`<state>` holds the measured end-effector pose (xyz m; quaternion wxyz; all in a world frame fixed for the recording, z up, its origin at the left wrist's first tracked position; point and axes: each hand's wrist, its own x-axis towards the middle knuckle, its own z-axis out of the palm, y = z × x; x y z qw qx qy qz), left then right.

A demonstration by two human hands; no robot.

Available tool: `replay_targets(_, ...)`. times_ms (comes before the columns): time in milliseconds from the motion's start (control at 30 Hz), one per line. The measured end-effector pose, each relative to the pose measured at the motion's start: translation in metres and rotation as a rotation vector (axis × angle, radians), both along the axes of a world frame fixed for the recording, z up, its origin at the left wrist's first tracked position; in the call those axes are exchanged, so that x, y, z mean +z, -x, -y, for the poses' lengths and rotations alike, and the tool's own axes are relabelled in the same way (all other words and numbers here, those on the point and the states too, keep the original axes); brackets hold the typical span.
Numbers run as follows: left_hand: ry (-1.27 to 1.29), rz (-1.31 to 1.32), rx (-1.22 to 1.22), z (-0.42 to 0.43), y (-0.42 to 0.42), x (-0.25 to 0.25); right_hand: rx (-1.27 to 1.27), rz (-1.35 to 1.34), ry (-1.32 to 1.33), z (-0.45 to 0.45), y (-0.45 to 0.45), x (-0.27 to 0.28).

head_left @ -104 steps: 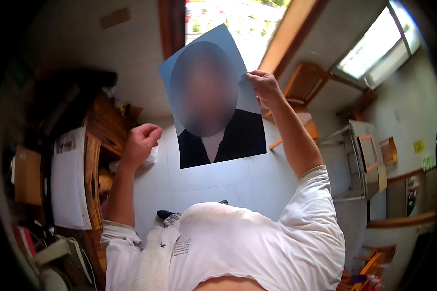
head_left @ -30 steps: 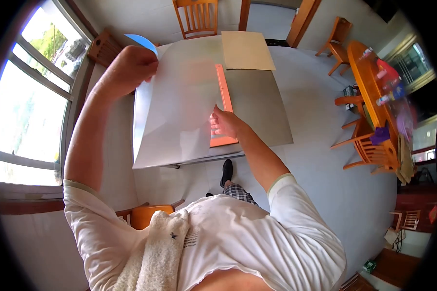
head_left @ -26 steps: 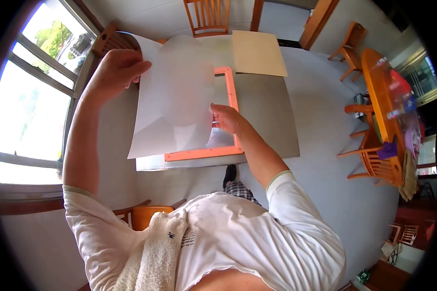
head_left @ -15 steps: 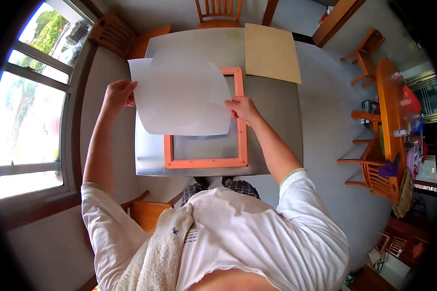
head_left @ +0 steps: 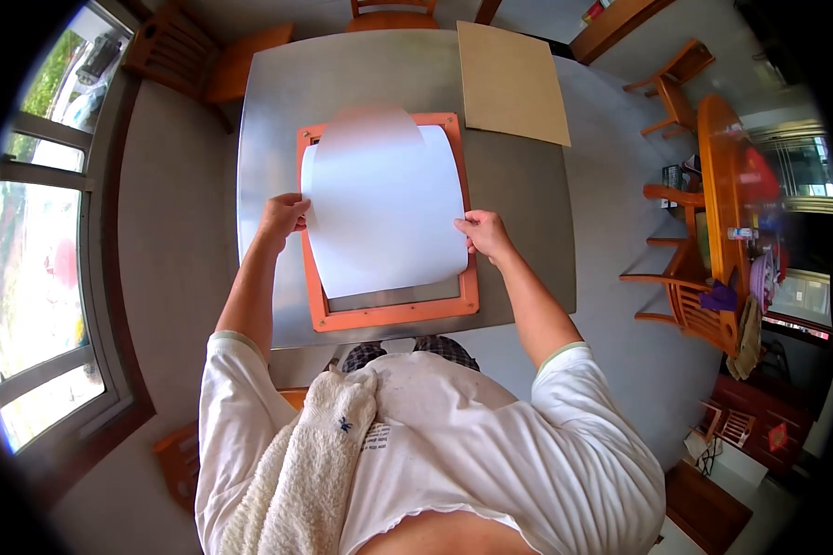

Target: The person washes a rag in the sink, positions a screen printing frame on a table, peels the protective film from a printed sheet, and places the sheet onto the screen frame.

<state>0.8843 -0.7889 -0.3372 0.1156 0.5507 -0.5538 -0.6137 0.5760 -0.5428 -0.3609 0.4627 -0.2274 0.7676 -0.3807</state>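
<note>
A white sheet of paper point(head_left: 389, 217) spans the space between my two hands, its far edge curling up and blurred. My left hand point(head_left: 285, 220) pinches the sheet's left edge, and my right hand point(head_left: 484, 235) pinches its right edge. Beneath it lies an orange rectangular frame point(head_left: 393, 315) on the grey metal-topped table. The sheet covers most of the frame's opening; a dark grey strip shows at the near end. Whether the paper touches the frame I cannot tell.
A tan board point(head_left: 515, 83) lies at the table's point(head_left: 528, 231) far right corner. Wooden chairs point(head_left: 180, 55) stand beyond the table and to the right, near a cluttered wooden table point(head_left: 724, 203). A window point(head_left: 42, 268) is on the left. A cream towel point(head_left: 315, 453) hangs over my shirt.
Both hands have brought the paper rightward and nearer, so it now lines up over the orange frame. The left hand moved most. The camera view has shifted slightly.
</note>
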Motion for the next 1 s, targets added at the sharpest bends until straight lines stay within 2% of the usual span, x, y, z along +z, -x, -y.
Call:
replay_targets(200,-0.123,0.115,-0.023,-0.024,-0.01,-0.008,0.062,-0.084,-0.139,-0.003,-0.009,-0.01)
replay_targets(533,-0.115,0.02,-0.047,-0.03,-0.01,-0.024,-0.002,-0.089,-0.199,-0.014,-0.018,-0.028)
replay_targets(700,-0.095,0.06,-0.069,-0.032,-0.004,-0.03,0.101,-0.386,-0.177,-0.01,-0.018,-0.056)
replay_targets(833,-0.011,0.133,-0.061,-0.039,-0.003,-0.032,0.14,-0.628,-0.161,-0.01,-0.028,-0.045)
replay_targets(900,0.071,0.169,-0.05,-0.045,-0.003,-0.035,0.134,-0.641,-0.213,-0.006,-0.035,-0.036)
replay_targets(1000,0.288,0.402,-0.27,-0.054,-0.006,-0.029,0.157,-0.598,-0.258,-0.004,-0.036,-0.033)
